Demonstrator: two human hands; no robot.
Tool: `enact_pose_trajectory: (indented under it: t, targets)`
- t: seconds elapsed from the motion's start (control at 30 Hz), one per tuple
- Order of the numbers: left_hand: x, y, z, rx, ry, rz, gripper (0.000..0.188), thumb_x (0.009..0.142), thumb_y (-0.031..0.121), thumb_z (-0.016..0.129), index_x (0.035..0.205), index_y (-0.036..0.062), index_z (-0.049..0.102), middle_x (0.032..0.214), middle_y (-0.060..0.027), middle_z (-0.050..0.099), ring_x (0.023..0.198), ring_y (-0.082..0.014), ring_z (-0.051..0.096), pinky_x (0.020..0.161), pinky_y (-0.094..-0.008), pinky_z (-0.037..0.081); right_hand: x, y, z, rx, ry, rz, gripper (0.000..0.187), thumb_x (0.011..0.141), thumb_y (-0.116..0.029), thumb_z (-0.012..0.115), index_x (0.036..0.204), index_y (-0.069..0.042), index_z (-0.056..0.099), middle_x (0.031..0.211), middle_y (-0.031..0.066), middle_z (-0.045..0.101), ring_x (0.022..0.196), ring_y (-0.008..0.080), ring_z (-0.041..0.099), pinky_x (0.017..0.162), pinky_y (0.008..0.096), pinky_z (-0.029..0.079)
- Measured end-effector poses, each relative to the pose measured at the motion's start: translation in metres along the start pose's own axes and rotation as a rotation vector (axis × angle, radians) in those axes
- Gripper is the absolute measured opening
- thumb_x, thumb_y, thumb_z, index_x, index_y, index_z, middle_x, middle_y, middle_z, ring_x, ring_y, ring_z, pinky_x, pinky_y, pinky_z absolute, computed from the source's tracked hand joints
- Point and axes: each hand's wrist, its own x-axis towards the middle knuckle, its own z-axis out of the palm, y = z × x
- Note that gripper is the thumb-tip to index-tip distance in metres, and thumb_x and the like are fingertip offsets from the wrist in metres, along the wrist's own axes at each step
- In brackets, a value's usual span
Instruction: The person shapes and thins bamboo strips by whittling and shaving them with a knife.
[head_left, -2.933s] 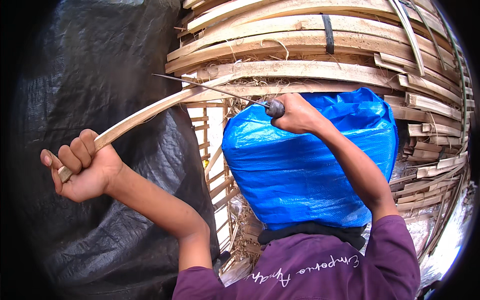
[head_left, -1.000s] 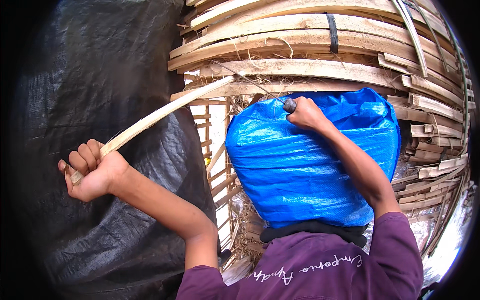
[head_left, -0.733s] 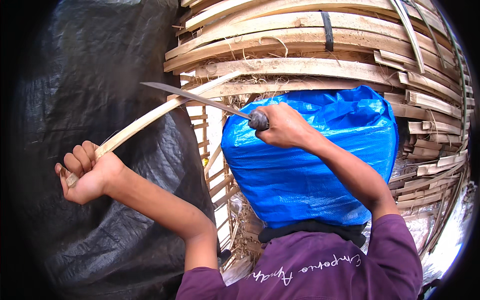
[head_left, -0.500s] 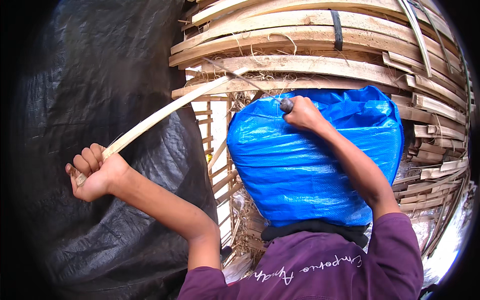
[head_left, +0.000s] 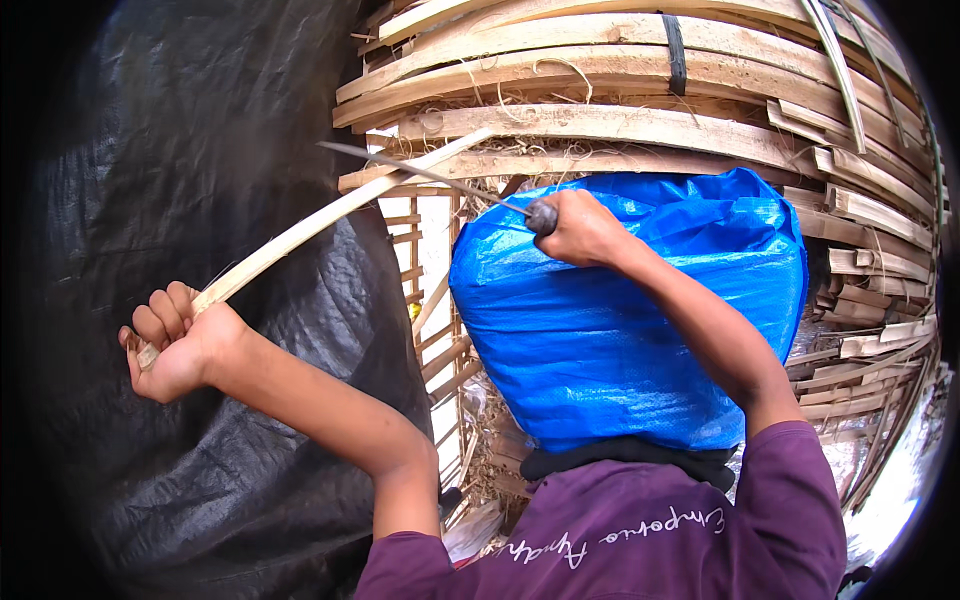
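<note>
My left hand [head_left: 180, 340] is closed round the lower end of a long pale wood strip [head_left: 330, 214], out at the left. The strip slants up and right, its far end by the stacked slats. My right hand [head_left: 585, 230] grips the dark handle of a long, thin-bladed knife [head_left: 440, 180]. Its blade points up and left and crosses the strip near the upper end; whether they touch I cannot tell. Beneath my right arm, a blue plastic sheet [head_left: 620, 330] covers my lap.
Long wooden slats [head_left: 620, 125] lie stacked across the far side, some bound with a black band [head_left: 675, 55]. Shorter split pieces [head_left: 875, 260] are piled at the right. A black plastic sheet [head_left: 200, 200] hangs at the left, beside a slatted lattice [head_left: 410, 240]. Curly shavings cling to the slats.
The knife and my right hand have moved left, so the blade now reaches further past the strip. My left hand has shifted slightly left with the strip.
</note>
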Motion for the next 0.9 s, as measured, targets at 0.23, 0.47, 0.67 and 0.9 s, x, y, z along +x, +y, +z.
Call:
enact_pose_trajectory:
  t: [0.23, 0.47, 0.67, 0.9]
  targets:
    - [-0.004, -0.004, 0.029, 0.048, 0.01, 0.013, 0.016, 0.081, 0.018, 0.036, 0.066, 0.0145, 0.032, 0.049, 0.0042, 0.016, 0.042, -0.0092, 0.01, 0.044, -0.0274, 0.011, 0.01, 0.054, -0.009, -0.093, 0.076, 0.264, 0.027, 0.07, -0.021, 0.064, 0.09, -0.003, 0.071, 0.086, 0.0286, 0.067, 0.088, 0.0423, 0.067, 0.083, 0.0487, 0.052]
    - [-0.005, -0.001, 0.021, 0.085, 0.025, 0.011, 0.014, 0.081, 0.017, 0.037, 0.068, 0.0139, 0.034, 0.049, 0.0039, 0.015, 0.042, -0.009, 0.01, 0.044, -0.027, 0.011, -0.012, -0.032, -0.016, 0.02, 0.02, -0.164, 0.018, 0.069, -0.013, 0.063, 0.084, -0.002, 0.064, 0.072, 0.0215, 0.065, 0.069, 0.0397, 0.064, 0.066, 0.0465, 0.05]
    - [-0.008, -0.005, 0.018, 0.145, 0.145, 0.045, 0.017, 0.082, 0.017, 0.036, 0.067, 0.0164, 0.029, 0.049, 0.004, 0.015, 0.042, -0.0092, 0.009, 0.044, -0.0271, 0.011, 0.0, 0.065, -0.024, -0.1, 0.077, 0.281, 0.028, 0.072, -0.019, 0.062, 0.095, -0.005, 0.071, 0.089, 0.0258, 0.069, 0.09, 0.0413, 0.066, 0.083, 0.0483, 0.052]
    - [-0.013, -0.002, 0.017, 0.135, 0.136, 0.057, 0.02, 0.082, 0.018, 0.036, 0.065, 0.0177, 0.026, 0.048, 0.0041, 0.015, 0.042, -0.0091, 0.009, 0.044, -0.0271, 0.01, -0.007, 0.021, -0.027, -0.214, 0.102, 0.195, 0.029, 0.072, -0.023, 0.062, 0.089, 0.0, 0.069, 0.088, 0.0284, 0.067, 0.089, 0.0442, 0.065, 0.083, 0.0506, 0.051]
